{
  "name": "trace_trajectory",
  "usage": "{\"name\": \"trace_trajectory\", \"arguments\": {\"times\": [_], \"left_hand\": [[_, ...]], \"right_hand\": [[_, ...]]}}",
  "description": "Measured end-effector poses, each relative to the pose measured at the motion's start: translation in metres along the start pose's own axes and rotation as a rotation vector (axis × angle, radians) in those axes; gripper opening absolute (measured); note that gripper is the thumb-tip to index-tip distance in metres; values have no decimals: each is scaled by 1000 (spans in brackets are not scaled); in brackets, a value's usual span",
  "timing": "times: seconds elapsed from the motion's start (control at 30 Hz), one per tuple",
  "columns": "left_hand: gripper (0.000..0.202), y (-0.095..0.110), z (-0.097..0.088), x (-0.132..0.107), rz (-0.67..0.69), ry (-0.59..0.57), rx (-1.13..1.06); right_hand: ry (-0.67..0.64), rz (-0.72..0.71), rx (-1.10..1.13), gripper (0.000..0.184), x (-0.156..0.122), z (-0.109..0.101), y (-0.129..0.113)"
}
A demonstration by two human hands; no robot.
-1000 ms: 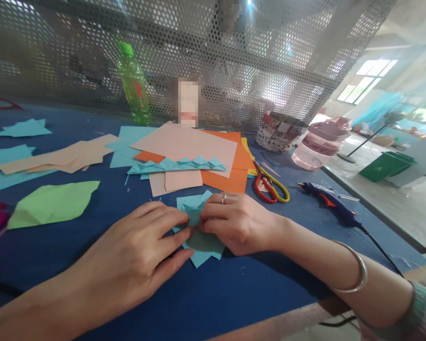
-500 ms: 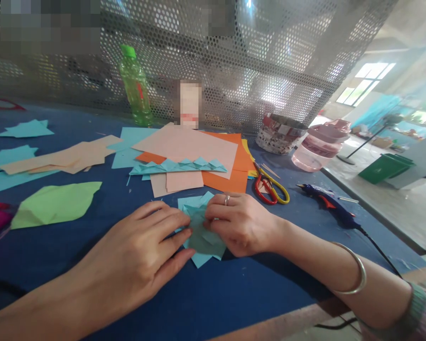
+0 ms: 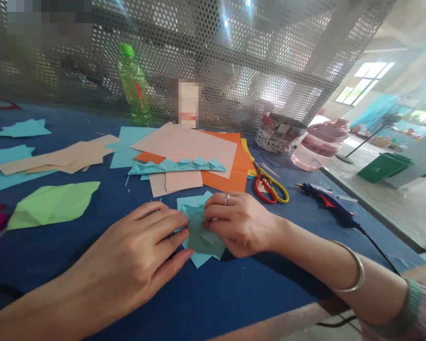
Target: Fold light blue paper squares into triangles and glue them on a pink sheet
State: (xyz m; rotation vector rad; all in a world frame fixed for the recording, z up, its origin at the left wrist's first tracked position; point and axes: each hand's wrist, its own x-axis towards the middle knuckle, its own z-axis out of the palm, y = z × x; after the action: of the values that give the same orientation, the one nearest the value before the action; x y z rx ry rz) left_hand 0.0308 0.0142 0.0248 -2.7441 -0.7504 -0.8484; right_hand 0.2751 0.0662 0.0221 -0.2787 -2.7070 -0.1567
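Note:
A light blue folded paper [image 3: 203,240], star-like with pointed corners, lies on the blue table in front of me. My left hand [image 3: 142,241] rests at its left side, fingers stretched out and fingertips touching the edge. From the right, my right hand [image 3: 243,225], wearing a ring, has its fingers curled and pinched on the paper's upper right part. Its fingertips are partly hidden. Just beyond the hands, a strip of blue folded paper triangles [image 3: 179,166] lies across pink sheets [image 3: 188,142] and orange sheets [image 3: 227,180].
Red-and-yellow scissors [image 3: 270,187], a glue gun [image 3: 328,203] with a cord, a paper-covered pot [image 3: 280,133] and a pink bottle [image 3: 317,144] stand or lie at right. A green bottle [image 3: 134,87] stands by the perforated panel [image 3: 213,57]. Green paper [image 3: 55,204] and beige paper strips [image 3: 64,156] lie left.
The view has shifted very slightly. Both hands stay at the blue folded paper in nearly the same pose.

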Motion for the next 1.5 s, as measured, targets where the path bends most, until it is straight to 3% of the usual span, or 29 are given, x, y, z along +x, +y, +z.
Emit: {"name": "trace_trajectory", "arguments": {"times": [0.37, 0.47, 0.6, 0.73, 0.97, 1.23, 1.5], "left_hand": [[32, -1, -2, 1, 21, -6, 4], [30, -2, -2, 1, 23, -21, 3], [31, -1, -1, 1, -2, -22, -27], [26, -3, 1, 0, 0, -14, -42], [23, -5, 0, -4, -4, 13, -14], [28, -6, 1, -5, -23, 40, 21], [26, -10, 5, -9, -10, -58, -45]], "right_hand": [[-8, 11, 22, 21, 1, 2, -2], [44, 6, 40, 22, -1, 2, 2], [108, 113, 152, 38, -2, 0, 8], [51, 218, 253, 44, -2, -1, 13], [21, 264, 331, 20, 0, -1, 15], [106, 317, 478, 15, 7, -2, -4], [93, 331, 442, 13, 5, 6, 0]]}}
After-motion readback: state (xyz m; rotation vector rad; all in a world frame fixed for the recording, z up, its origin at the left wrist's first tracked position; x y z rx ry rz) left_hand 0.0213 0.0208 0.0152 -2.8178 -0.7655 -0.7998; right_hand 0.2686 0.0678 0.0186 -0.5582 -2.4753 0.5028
